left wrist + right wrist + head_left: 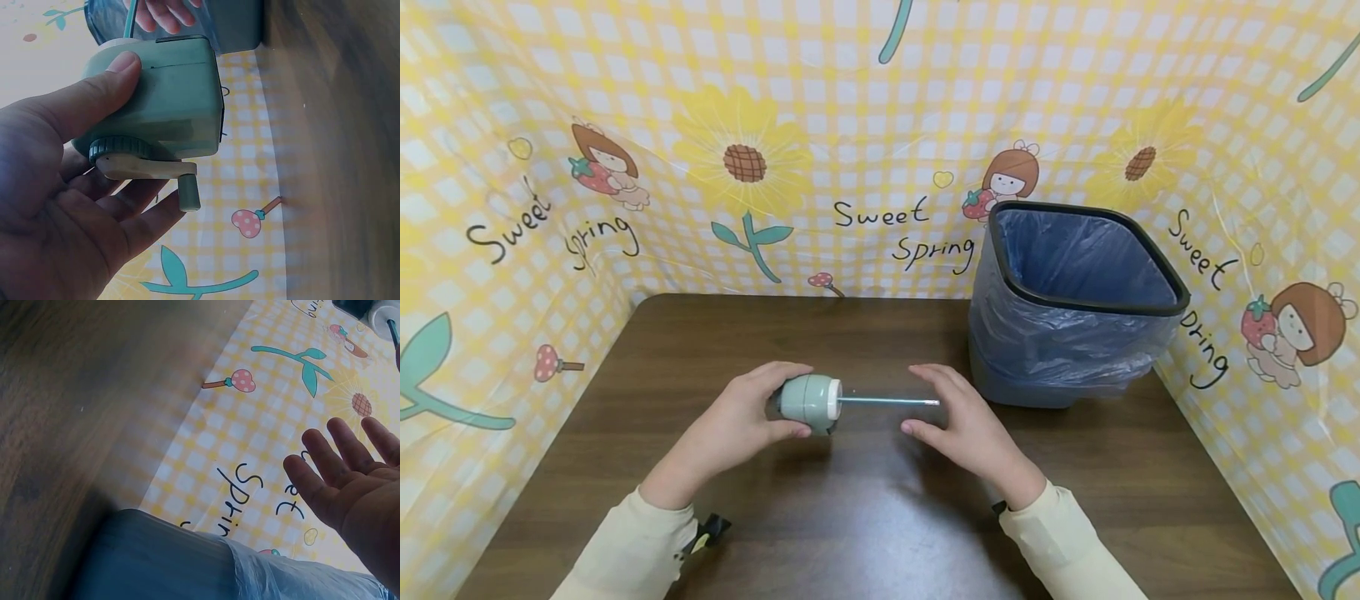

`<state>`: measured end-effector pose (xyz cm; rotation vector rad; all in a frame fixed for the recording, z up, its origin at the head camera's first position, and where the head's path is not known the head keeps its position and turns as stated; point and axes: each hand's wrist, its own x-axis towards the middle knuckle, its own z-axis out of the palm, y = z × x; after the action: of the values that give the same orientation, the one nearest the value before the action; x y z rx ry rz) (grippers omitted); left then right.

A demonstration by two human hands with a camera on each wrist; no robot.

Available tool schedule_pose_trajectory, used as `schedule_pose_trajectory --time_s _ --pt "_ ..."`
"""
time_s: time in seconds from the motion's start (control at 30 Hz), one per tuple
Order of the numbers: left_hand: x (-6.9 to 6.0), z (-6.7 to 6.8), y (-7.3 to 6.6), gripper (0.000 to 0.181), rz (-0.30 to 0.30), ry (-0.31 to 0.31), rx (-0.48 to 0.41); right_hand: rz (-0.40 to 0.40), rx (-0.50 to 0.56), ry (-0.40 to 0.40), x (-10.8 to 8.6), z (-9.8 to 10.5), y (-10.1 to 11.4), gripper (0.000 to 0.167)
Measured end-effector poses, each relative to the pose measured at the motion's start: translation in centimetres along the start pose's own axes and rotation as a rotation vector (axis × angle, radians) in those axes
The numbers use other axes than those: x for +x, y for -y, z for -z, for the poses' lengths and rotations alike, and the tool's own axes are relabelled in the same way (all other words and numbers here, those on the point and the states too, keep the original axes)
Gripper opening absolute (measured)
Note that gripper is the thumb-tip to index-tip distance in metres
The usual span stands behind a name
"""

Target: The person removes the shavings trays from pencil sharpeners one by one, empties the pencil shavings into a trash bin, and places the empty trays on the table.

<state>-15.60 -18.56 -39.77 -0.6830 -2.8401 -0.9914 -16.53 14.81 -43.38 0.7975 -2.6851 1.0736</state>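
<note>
A green hand-crank pencil sharpener point(809, 400) is held above the table in my left hand point(741, 421), the thumb on one side and the fingers around the other. Its crank handle point(188, 192) hangs beside the palm in the left wrist view. Out of the sharpener's white front sticks a blue-green pencil point(887, 402), pointing right. Near the pencil's free end is my right hand point(958, 417), its thumb and fingers apart and nothing gripped. The right wrist view shows its fingers point(331, 450) extended, with the pencil only at the top right corner.
A grey trash bin point(1022, 371) with a black rim and clear plastic liner stands at the back right of the brown wooden table point(700, 333). Yellow checked cloth point(865, 125) with printed flowers and words surrounds the table at the back and sides.
</note>
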Motion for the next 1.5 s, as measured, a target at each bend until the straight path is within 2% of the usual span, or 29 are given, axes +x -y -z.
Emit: schedule_pose_trajectory --time_s 0.17,0.4,0.5,0.87,1.17,1.5 --pt "0.2 0.1 -0.5 0.074 -0.010 -0.007 -0.003 0.000 0.055 0.006 0.0 0.0 0.0 0.074" --pt "0.1 0.4 -0.9 0.075 -0.018 -0.025 -0.032 -0.041 0.281 0.001 0.0 0.4 -0.2 0.068" --pt "0.1 0.6 -1.0 0.075 -0.027 -0.034 -0.046 -0.054 0.325 0.005 0.1 0.5 -0.2 0.067" --pt "0.2 0.9 -1.8 0.077 -0.057 -0.042 -0.058 -0.100 0.322 0.023 0.3 -0.5 -0.3 0.066" --pt "0.3 1.1 -2.6 0.076 -0.097 -0.053 -0.064 -0.072 0.337 0.025 0.7 -1.0 0.4 0.064" --pt "0.5 0.9 -3.4 0.075 -0.120 -0.027 -0.093 -0.062 0.322 0.052 1.3 -1.9 1.6 0.064"
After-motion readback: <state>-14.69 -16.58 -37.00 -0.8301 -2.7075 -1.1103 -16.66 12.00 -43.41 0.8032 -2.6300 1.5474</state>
